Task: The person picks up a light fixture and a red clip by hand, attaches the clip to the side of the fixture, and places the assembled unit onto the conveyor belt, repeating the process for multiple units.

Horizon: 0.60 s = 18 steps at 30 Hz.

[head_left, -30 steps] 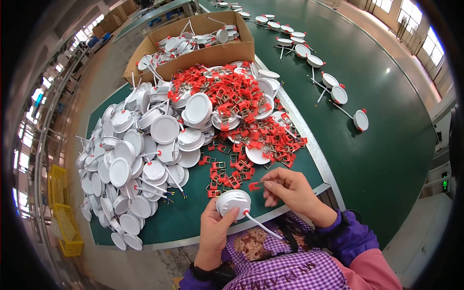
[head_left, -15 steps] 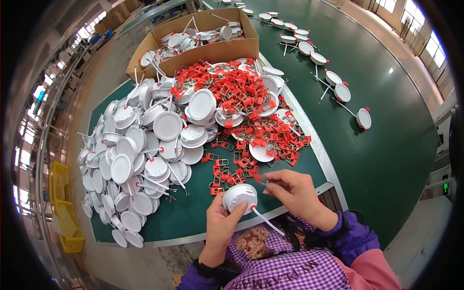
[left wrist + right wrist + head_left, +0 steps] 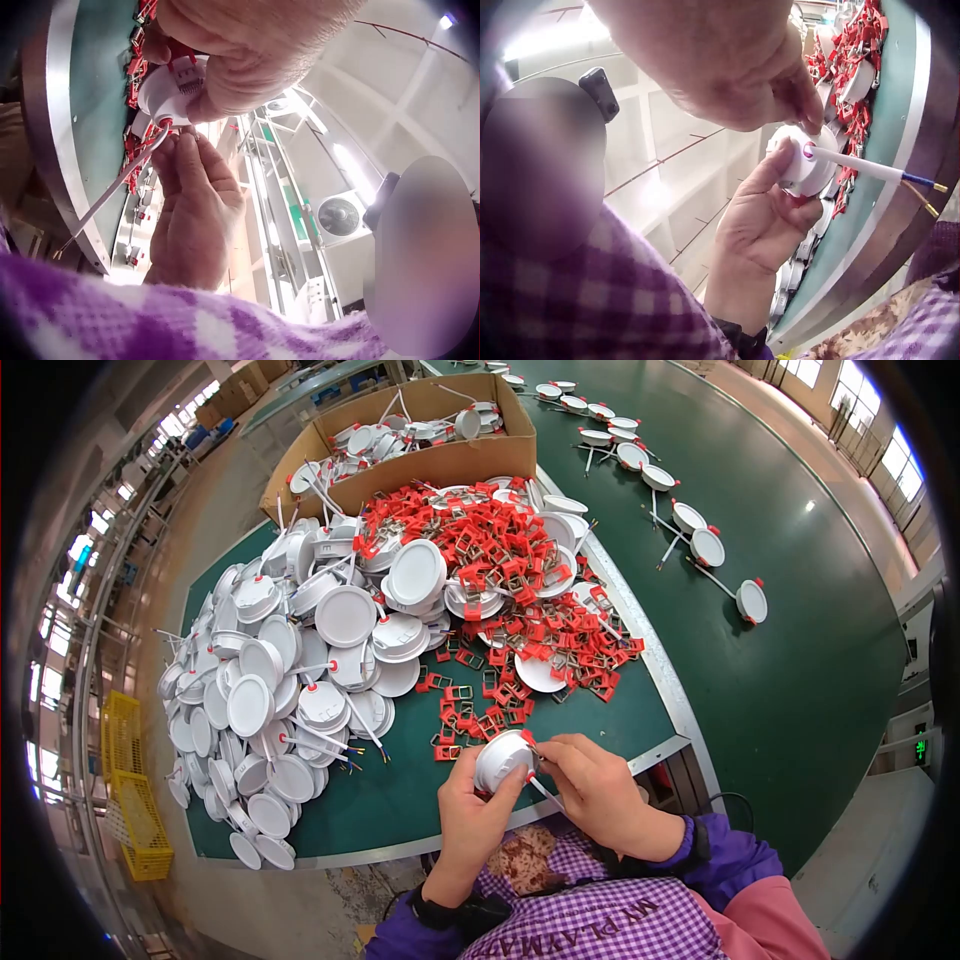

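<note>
A round white downlight [image 3: 498, 762] is gripped by my left hand [image 3: 472, 805], thumb on its back housing and fingers round its side. My right hand [image 3: 602, 790] pinches a red spring clip [image 3: 529, 738] against the lamp's right side, its fingertips largely covering the clip. In the right wrist view the lamp's white cable [image 3: 859, 163] runs out from a red grommet [image 3: 809, 151] and ends in bare-tipped blue and brown wires. Another bit of red [image 3: 178, 51] shows beside my left fingers in the left wrist view.
Loose red spring clips [image 3: 500, 555] lie heaped just beyond my hands. A big pile of white downlights [image 3: 270, 690] covers the table's left, with a cardboard box [image 3: 430, 465] of more behind. Along the green belt [image 3: 800, 690] at right runs a row of downlights [image 3: 706, 547].
My right hand has brought the red clip leftward, up to the downlight's side. The downlight has tilted in my left hand and sits slightly right of where it was.
</note>
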Each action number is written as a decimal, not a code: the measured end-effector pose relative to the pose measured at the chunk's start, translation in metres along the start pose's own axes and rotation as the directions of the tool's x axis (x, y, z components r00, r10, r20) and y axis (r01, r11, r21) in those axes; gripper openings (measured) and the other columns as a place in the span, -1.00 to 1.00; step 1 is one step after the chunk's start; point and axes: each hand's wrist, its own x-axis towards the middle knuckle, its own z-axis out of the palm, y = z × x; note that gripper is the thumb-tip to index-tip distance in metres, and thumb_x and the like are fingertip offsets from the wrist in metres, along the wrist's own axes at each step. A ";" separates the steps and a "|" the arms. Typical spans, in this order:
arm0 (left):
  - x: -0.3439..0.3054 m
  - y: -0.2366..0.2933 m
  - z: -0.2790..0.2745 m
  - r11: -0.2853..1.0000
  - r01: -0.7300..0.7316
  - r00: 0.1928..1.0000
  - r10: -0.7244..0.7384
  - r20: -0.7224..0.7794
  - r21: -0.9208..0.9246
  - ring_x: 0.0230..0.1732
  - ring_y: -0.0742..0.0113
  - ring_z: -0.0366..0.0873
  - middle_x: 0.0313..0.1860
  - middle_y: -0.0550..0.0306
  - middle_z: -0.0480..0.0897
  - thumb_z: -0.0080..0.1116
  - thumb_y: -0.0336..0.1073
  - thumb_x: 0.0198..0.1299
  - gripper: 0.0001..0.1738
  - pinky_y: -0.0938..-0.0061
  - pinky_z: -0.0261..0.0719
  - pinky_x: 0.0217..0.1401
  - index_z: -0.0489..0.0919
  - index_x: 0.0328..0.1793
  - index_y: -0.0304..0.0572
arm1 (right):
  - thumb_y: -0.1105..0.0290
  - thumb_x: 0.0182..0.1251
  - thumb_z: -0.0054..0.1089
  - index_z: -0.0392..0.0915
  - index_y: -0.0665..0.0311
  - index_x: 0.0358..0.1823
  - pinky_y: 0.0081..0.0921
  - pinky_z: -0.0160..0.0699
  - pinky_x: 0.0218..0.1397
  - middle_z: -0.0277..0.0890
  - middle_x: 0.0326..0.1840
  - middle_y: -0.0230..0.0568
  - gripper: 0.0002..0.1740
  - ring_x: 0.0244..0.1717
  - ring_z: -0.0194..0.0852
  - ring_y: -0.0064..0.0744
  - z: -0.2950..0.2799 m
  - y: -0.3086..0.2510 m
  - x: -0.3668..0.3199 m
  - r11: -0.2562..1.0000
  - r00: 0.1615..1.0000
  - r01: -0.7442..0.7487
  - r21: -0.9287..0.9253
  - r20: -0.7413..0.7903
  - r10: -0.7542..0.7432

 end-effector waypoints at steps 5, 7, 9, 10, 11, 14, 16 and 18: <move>0.000 0.014 0.003 0.990 -0.055 0.998 0.053 0.017 0.132 -0.28 0.54 0.50 -0.28 0.19 0.58 0.28 -0.41 0.07 -0.71 0.62 0.47 -0.24 0.53 -0.08 -0.31 | 0.63 0.08 0.18 0.49 0.38 -0.20 -0.40 0.56 -0.35 0.52 -0.28 -0.07 -0.78 -0.36 0.57 -0.12 -0.002 0.003 0.000 0.998 1.000 0.027 -0.057 0.010 -0.027; 0.000 0.014 0.003 0.985 -0.078 0.997 0.075 0.026 0.156 -0.29 0.54 0.49 -0.30 0.19 0.58 0.29 -0.40 0.06 -0.72 0.62 0.45 -0.25 0.53 -0.10 -0.30 | 0.63 0.08 0.18 0.49 0.37 -0.20 -0.41 0.56 -0.36 0.52 -0.31 -0.08 -0.78 -0.37 0.57 -0.13 -0.005 0.004 0.002 0.999 0.999 0.026 -0.039 0.022 -0.025; 0.001 0.012 0.002 0.973 -0.112 0.993 0.102 0.059 0.201 -0.30 0.53 0.50 -0.32 0.19 0.58 0.29 -0.39 0.06 -0.73 0.61 0.45 -0.26 0.53 -0.12 -0.31 | 0.63 0.08 0.18 0.49 0.37 -0.19 -0.43 0.56 -0.35 0.52 -0.30 -0.07 -0.78 -0.37 0.57 -0.15 -0.009 0.005 0.003 0.999 0.999 0.010 -0.035 0.046 -0.008; 0.001 0.011 0.002 0.973 -0.113 0.993 0.103 0.058 0.201 -0.30 0.53 0.50 -0.32 0.19 0.58 0.29 -0.39 0.06 -0.73 0.61 0.45 -0.26 0.53 -0.12 -0.31 | 0.63 0.08 0.18 0.49 0.37 -0.19 -0.44 0.56 -0.35 0.52 -0.30 -0.07 -0.78 -0.37 0.58 -0.17 -0.010 0.005 0.004 1.000 0.998 -0.006 -0.031 0.068 0.008; 0.001 0.011 0.001 0.960 -0.154 0.988 0.144 0.057 0.232 -0.34 0.55 0.49 -0.34 0.19 0.59 0.28 -0.37 0.07 -0.71 0.62 0.45 -0.32 0.53 -0.09 -0.29 | 0.63 0.08 0.18 0.49 0.37 -0.19 -0.44 0.56 -0.35 0.52 -0.30 -0.07 -0.78 -0.37 0.58 -0.17 -0.011 0.004 0.005 1.000 0.998 -0.006 -0.031 0.066 0.008; 0.001 0.012 0.001 0.955 -0.184 0.982 0.170 0.075 0.234 -0.38 0.58 0.49 -0.36 0.18 0.61 0.27 -0.36 0.08 -0.71 0.64 0.45 -0.37 0.54 -0.06 -0.27 | 0.60 0.08 0.18 0.45 0.35 -0.11 -0.40 0.55 -0.35 0.53 -0.29 -0.07 -0.70 -0.35 0.58 -0.14 -0.018 -0.001 0.009 0.993 0.995 -0.090 0.075 0.044 0.087; -0.001 0.012 0.000 0.964 -0.162 0.986 0.149 0.080 0.209 -0.37 0.58 0.49 -0.35 0.18 0.61 0.27 -0.37 0.08 -0.71 0.63 0.45 -0.36 0.54 -0.07 -0.27 | 0.57 0.10 0.21 0.43 0.36 -0.01 -0.46 0.56 -0.36 0.57 -0.20 -0.05 -0.63 -0.40 0.62 -0.31 -0.026 -0.005 0.013 0.840 0.912 -0.409 0.357 0.178 0.368; -0.001 0.010 -0.002 0.980 -0.154 0.979 0.134 0.151 0.125 -0.34 0.58 0.48 -0.33 0.20 0.61 0.27 -0.38 0.08 -0.72 0.63 0.44 -0.31 0.54 -0.08 -0.27 | 0.57 0.12 0.21 0.42 0.37 0.01 -0.48 0.56 -0.35 0.57 -0.17 -0.03 -0.61 -0.40 0.63 -0.37 -0.028 0.003 0.012 0.830 0.906 -0.419 0.368 0.227 0.357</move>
